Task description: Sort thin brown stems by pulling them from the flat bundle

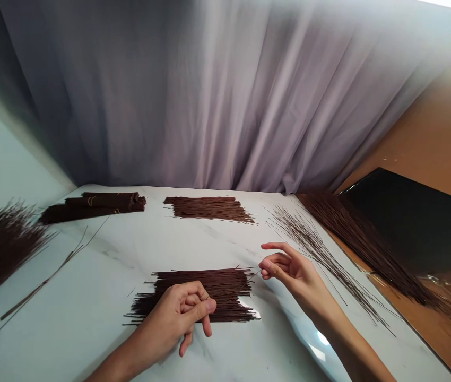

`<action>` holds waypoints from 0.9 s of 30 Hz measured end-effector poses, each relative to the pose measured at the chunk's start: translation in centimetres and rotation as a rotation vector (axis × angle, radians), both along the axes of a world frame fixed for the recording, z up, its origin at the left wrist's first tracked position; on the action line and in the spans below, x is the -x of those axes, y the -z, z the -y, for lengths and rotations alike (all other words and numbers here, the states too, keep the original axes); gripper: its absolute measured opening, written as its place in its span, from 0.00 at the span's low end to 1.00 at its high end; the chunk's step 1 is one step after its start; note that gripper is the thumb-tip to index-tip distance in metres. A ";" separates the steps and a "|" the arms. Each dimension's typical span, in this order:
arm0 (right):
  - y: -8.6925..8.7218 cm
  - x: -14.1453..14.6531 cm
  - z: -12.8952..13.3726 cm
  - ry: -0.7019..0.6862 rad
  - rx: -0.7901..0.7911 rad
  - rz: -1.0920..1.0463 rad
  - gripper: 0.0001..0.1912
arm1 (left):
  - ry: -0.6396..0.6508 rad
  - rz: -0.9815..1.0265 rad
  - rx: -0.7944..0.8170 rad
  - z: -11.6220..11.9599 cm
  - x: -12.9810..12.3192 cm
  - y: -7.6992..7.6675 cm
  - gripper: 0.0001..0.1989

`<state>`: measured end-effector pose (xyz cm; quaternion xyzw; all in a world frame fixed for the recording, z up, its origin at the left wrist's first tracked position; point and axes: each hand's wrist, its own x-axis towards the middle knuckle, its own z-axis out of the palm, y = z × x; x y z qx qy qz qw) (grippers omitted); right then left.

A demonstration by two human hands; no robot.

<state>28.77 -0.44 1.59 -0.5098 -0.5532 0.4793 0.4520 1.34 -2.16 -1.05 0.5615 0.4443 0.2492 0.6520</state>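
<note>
Sticks (pixel 229 286) were overhung by the left hand (pixel 188 310), thumb and forefinger together, one being pinched by the right hand (pixel 289 269).

Room between near pile (pixel 227 287), far pile (pixel 209 208) (loose strands (pixel 316 246) block right).

Grey curtain (pixel 225 95) behind marbled table (pixel 102 286); black panel (pixel 416 223) at right.
</note>
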 end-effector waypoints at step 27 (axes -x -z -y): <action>-2.2 0.0 0.7 0.241 0.027 -0.092 0.32 | -0.013 0.025 -0.014 -0.1 0.1 -1.8 0.17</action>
